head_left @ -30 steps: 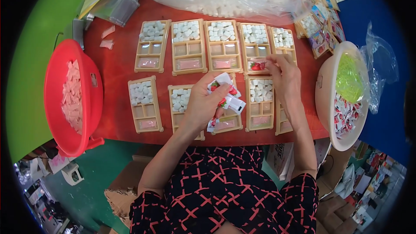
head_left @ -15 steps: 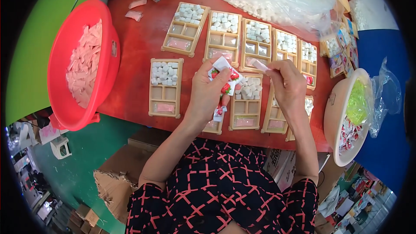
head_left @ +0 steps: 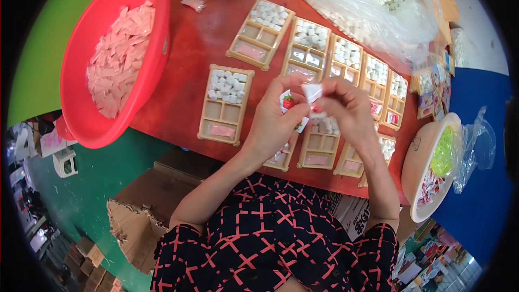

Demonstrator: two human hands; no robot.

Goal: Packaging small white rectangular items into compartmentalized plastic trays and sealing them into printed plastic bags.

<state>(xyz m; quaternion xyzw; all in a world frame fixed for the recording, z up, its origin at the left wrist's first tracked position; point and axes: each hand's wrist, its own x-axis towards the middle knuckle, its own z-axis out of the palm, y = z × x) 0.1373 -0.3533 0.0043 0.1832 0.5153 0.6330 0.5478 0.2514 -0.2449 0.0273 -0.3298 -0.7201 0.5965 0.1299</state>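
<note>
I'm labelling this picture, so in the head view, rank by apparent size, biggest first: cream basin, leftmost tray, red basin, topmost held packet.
Red basin
Cream basin
Leftmost tray
Topmost held packet, partly covered

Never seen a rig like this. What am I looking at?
No machine: two bare human hands, seen from above by a wide fisheye camera worn on the person's head, hence the curved edges. The left hand holds small white packets with red strawberry prints. The right hand is up against them; whether its fingers grip one is unclear. On the red table stand beige rectangular compartment trays containing small white chunks. Left: a red plastic tub of pink packets. Right: a cream round tub.
</note>
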